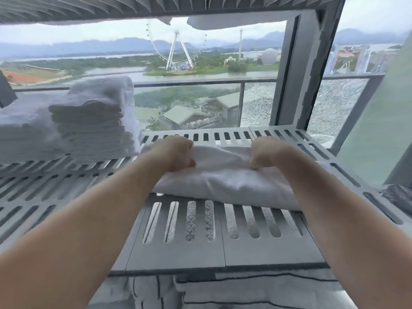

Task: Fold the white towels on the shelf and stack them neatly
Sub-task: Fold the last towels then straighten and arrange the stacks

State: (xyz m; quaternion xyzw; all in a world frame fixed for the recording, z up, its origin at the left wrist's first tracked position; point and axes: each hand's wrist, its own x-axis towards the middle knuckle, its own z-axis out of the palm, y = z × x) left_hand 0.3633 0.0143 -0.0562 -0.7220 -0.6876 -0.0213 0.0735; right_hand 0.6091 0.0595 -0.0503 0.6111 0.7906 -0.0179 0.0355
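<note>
Both hands, left and right, pinched a soft white towel half folded on the grey slotted shelf. A tall pile of folded white towels sat done beside it.

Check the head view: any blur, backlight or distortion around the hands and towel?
Head view: daylight through the window backlights the scene, leaving the towel stack grey and smeary; wide-angle distortion bows the shelf slats; the left hand and right hand gripping the towel look fairly sharp.
</note>
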